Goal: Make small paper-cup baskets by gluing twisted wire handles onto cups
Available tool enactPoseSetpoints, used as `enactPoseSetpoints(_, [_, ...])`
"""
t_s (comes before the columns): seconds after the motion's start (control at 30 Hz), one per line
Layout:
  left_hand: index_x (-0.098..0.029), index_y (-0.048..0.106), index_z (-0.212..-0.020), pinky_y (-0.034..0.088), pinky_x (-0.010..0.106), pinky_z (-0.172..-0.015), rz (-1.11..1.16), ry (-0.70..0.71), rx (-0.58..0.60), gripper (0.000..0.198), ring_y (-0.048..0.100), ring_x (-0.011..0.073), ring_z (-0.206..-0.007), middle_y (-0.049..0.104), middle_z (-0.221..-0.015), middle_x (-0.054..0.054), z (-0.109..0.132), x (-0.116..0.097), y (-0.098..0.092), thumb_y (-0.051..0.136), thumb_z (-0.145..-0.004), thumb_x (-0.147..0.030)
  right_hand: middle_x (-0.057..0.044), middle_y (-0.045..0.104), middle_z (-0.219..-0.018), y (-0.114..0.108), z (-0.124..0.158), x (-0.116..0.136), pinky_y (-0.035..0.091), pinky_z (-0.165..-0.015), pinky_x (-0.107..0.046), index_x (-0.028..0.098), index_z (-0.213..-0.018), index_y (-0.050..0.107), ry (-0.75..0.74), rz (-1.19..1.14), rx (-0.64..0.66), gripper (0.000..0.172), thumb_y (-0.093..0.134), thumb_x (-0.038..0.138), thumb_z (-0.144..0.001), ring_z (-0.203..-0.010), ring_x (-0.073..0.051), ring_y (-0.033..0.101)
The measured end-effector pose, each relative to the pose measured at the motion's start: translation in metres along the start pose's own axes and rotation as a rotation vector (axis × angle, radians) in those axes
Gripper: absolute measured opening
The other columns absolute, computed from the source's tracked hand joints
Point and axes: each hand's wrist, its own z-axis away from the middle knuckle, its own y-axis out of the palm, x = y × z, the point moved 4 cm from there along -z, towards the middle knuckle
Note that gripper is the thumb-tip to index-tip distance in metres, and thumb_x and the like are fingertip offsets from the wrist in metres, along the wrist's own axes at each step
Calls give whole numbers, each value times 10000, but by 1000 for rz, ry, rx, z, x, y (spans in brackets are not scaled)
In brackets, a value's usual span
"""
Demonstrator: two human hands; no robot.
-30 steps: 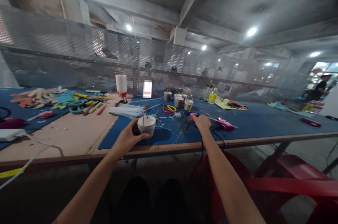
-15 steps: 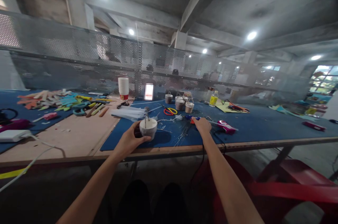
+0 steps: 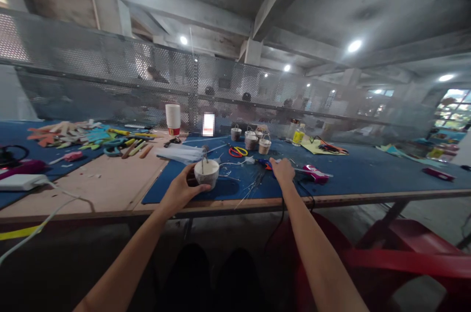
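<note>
A small whitish cup (image 3: pixel 206 174) with a thin wire loop standing up from it is held at the mat's front by my left hand (image 3: pixel 184 189), thumb in front and fingers at its left side. My right hand (image 3: pixel 282 171) is closed on a blue and orange glue gun (image 3: pixel 265 164) lying low over the blue mat (image 3: pixel 228 192). Thin clear strands lie between the two hands. Yellow and red scissors (image 3: pixel 238 151) rest behind them. Several similar small cups with wire handles (image 3: pixel 251 142) stand farther back.
Left of the mat lie coloured strips (image 3: pixel 88 136), pens, a pink item (image 3: pixel 73 156) and a white adapter (image 3: pixel 22 182). A paper cup stack (image 3: pixel 172 119) stands behind. At right are a purple tool (image 3: pixel 315 174), a yellow bottle (image 3: pixel 299 135) and a red chair (image 3: pixel 412 258).
The view has shifted slightly. My right hand still holds the glue gun, with its fingers a little differently placed; my left hand keeps hold of the cup.
</note>
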Motion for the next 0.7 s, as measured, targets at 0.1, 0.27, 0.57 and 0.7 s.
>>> enactPoseSetpoints(0.1, [-175,502,-1297,467,464,-1033,18,94,-88,796,614,300,-1178,632,-1289,138,1,-6,-4,842,-607,-380,-216,587,-1207,-8,5,7,473,-853,-367,120,-1159,547,-85,-37,-128,437,392,480,-965,-1052,-296,635])
enactPoseSetpoints(0.27, [-177,469,-1330,450,462,-1054,70,122,-193,845,563,313,-1244,585,-1350,147,1,-8,-9,846,-600,-376,-119,571,-1171,-16,11,20,441,-810,-289,176,-1128,477,-241,-111,-244,278,379,397,-991,-974,-208,624])
enactPoseSetpoints(0.57, [-174,463,-1361,489,417,-1018,135,82,-166,863,568,314,-1240,564,-1390,149,1,-12,-9,838,-613,-385,-109,594,-1085,-18,14,24,419,-785,-278,167,-1085,496,-396,-216,-334,210,406,323,-976,-935,-197,610])
enactPoseSetpoints(0.7, [-172,488,-1343,473,459,-1031,162,107,-138,835,593,313,-1200,604,-1335,141,2,-9,-5,853,-614,-350,-127,597,-1061,-26,26,41,456,-792,-319,153,-1051,540,-526,-369,-322,225,445,335,-959,-888,-210,614])
